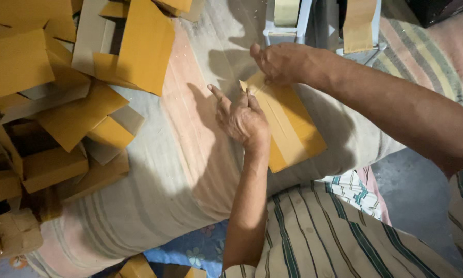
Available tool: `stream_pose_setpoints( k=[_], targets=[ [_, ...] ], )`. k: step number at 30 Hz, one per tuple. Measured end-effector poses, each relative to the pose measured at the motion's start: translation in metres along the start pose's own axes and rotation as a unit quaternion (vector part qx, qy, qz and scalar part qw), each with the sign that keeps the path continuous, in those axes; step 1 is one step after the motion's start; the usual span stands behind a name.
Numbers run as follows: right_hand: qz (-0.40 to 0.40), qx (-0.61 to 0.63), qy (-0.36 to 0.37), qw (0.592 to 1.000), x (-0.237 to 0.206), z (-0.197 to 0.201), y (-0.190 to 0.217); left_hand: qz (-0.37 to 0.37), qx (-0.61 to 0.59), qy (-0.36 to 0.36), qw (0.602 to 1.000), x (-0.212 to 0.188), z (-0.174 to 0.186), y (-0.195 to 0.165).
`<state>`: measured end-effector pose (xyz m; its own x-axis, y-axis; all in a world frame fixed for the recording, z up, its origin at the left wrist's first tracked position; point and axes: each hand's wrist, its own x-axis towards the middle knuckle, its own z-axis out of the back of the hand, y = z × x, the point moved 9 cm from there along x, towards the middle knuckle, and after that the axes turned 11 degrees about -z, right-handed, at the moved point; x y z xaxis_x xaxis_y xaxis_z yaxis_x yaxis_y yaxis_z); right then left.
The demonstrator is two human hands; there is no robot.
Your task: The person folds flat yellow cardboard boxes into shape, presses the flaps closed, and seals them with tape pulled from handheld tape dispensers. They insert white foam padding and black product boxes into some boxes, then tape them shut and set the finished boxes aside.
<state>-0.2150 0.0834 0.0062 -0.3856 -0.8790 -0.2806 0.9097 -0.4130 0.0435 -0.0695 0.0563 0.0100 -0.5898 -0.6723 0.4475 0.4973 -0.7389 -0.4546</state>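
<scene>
While both hands pin it, cardboard box point(288, 126) lies flat — long axis diagonal.
</scene>
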Motion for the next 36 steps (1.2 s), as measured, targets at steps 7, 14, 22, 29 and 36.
stream_pose_setpoints(
  k=[7, 14, 22, 29, 36],
  targets=[
    [-0.068, -0.029, -0.198, 0.978, -0.049, -0.001, -0.013, 0.062, -0.053, 0.024, 0.996, -0.017, -0.027, 0.034],
    [-0.238, 0.305, -0.205, 0.899, -0.067, -0.046, -0.026, 0.19, -0.193, 0.108, 0.957, -0.028, -0.059, 0.061],
    [-0.105, 0.594, -0.245, 0.759, -0.134, 0.03, -0.002, -0.01, -0.427, 0.014, 0.904, 0.0, 0.043, -0.02],
    [0.011, 0.593, -0.444, 0.672, -0.17, 0.064, 0.003, -0.175, -0.452, -0.051, 0.873, 0.011, 0.087, -0.061],
    [0.009, 0.527, -0.503, 0.685, -0.174, 0.029, 0.004, -0.212, -0.394, -0.132, 0.884, -0.01, 0.074, -0.048]
  ],
)
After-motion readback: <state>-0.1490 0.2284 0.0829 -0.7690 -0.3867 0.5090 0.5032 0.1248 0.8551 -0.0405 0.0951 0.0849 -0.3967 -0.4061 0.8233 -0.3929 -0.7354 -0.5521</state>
